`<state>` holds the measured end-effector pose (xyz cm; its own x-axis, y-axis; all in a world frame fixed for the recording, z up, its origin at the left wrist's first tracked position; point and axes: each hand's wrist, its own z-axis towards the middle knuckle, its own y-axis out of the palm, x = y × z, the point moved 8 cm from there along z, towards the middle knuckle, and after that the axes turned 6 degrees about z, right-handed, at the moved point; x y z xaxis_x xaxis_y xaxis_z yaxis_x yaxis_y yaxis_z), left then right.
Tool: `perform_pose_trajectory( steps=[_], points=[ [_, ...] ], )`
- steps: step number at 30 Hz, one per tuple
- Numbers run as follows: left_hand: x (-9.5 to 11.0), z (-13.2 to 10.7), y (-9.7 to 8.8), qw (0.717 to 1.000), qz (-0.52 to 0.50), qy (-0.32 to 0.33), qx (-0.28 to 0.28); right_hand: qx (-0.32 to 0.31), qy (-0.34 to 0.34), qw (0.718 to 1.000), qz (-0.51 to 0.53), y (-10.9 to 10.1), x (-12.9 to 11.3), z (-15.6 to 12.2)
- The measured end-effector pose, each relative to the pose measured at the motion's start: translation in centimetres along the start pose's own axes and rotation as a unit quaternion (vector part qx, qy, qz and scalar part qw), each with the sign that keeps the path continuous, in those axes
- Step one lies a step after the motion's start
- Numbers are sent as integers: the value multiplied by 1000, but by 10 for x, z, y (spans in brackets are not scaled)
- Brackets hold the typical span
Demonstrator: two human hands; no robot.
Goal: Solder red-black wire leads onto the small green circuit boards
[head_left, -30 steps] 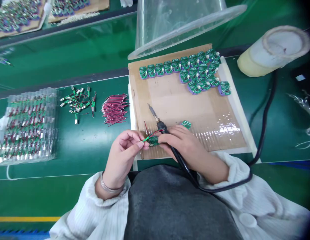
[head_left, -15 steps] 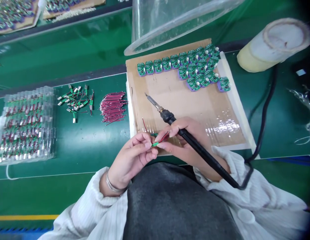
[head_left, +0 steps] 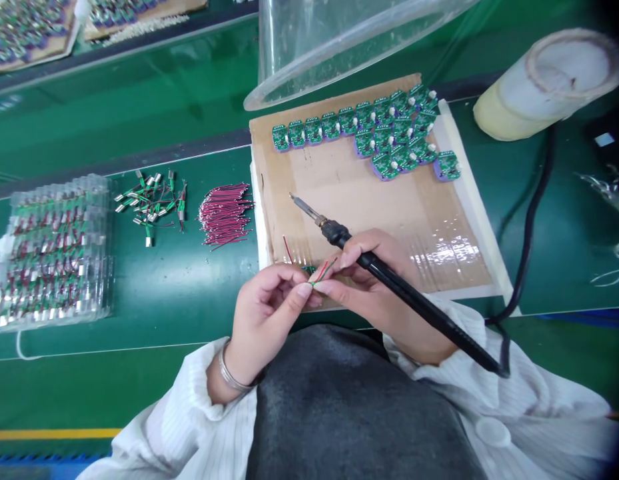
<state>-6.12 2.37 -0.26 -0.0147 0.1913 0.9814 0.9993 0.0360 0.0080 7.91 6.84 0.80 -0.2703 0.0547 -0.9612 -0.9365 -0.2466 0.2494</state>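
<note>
My left hand point(head_left: 269, 310) pinches thin red and green wires point(head_left: 323, 272) at the near edge of a cardboard sheet point(head_left: 369, 207). My right hand point(head_left: 374, 283) grips a black soldering iron point(head_left: 389, 277), its metal tip pointing up-left over the cardboard, and its fingertips also touch the wires. A small green circuit board point(head_left: 309, 269) peeks out just behind the fingers, mostly hidden. Both hands meet at the wires.
Several finished green boards point(head_left: 374, 137) lie in rows at the cardboard's far edge. A bundle of red wires point(head_left: 225, 215), loose small parts point(head_left: 152, 203) and a clear plastic tray point(head_left: 52, 250) sit left. A clear hood point(head_left: 349, 40) and a pale cylinder point(head_left: 549, 83) stand behind.
The right hand lifted off the small board and raised the iron, tip now pointing up-left. Both hands drew closer together around the wires, and the board is now mostly hidden.
</note>
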Motion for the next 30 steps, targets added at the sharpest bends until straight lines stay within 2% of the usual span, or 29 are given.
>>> perform_pose_trajectory(
  steps=[5,11,16,21,28,30],
  points=[
    [3,-1,1,997,76,22,-19,12,20,999,31,-3,-6,0],
    [2,-2,0,995,90,10,-32,26,11,999,15,-10,-11,2],
    [14,3,1,988,134,72,7,23,-50,997,-61,-8,-14,0],
    [18,4,3,986,139,87,11,19,-101,988,-111,-8,-19,-4],
    [26,6,6,968,220,118,-24,-9,-44,999,-29,-7,-15,0],
    [26,7,8,965,230,115,-44,-4,-42,998,-51,-9,-15,0]
  ],
)
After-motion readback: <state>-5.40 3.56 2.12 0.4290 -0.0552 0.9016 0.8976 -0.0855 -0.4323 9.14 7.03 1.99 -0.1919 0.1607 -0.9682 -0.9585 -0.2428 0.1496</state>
